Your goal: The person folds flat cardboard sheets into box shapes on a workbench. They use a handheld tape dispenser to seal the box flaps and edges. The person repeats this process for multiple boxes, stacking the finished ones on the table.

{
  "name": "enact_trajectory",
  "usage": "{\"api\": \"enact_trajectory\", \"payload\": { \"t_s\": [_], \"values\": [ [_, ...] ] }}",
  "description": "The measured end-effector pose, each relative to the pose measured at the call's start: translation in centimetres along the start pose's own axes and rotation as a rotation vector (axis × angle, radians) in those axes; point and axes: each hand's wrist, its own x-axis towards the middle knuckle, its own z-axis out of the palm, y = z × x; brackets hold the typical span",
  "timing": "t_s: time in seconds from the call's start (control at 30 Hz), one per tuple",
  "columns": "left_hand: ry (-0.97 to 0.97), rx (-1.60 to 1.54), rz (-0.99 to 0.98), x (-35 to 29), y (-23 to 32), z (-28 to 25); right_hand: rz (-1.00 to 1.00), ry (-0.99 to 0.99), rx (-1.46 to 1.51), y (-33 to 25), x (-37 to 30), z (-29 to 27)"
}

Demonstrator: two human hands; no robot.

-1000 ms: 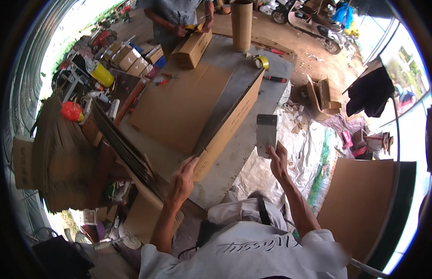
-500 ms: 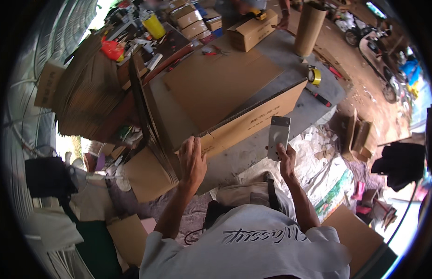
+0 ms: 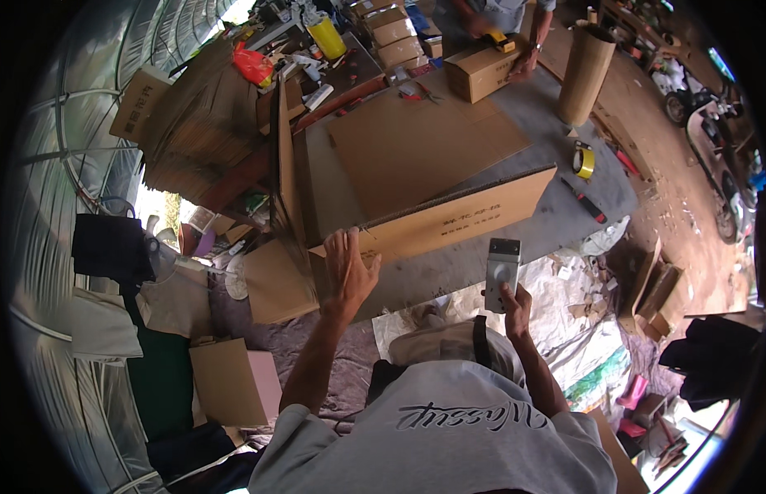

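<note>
From the head view, a person in a grey shirt is at the near edge of a grey table [image 3: 399, 286]. The left hand [image 3: 348, 276] is half open at the left end of a long cardboard panel [image 3: 416, 231], which stands upright along the table's near edge. Its bent fingers touch the panel's top edge, the thumb set apart; I cannot tell whether they grip. The right hand [image 3: 516, 306] is closed round the lower part of a flat silver tool [image 3: 502, 262], held up just off the near edge, apart from the panel.

Behind the panel a brown sheet [image 3: 432, 140] lies flat. Towards the near right corner are a yellow tape roll [image 3: 584, 161] and a red-and-black tool [image 3: 587, 202]. At the far edge, a co-worker's hand [image 3: 523, 66] touches a small carton [image 3: 486, 72]; a cardboard tube [image 3: 585, 78] stands by the right edge.
</note>
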Motion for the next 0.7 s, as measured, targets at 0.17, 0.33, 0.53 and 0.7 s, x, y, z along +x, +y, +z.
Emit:
{"api": "enact_trajectory", "payload": {
  "t_s": [0.17, 0.33, 0.53, 0.7],
  "values": [
    [0.011, 0.009, 0.007, -0.7, 0.7, 0.1, 0.017, -0.012, 0.056, 0.2, 0.0, -0.5],
    [-0.018, 0.074, 0.002, -0.6, 1.4, -0.5, 0.005, -0.004, 0.029, 1.8, -0.1, -0.3],
    [-0.05, 0.036, -0.019, -0.3, 0.9, 0.1, 0.031, 0.037, 0.006, 2.7, -0.8, 0.1],
    [-0.045, 0.045, 0.017, -0.4, 0.6, 0.5, 0.044, 0.09, 0.024, 2.1, -2.0, 0.5]
  ]
}}
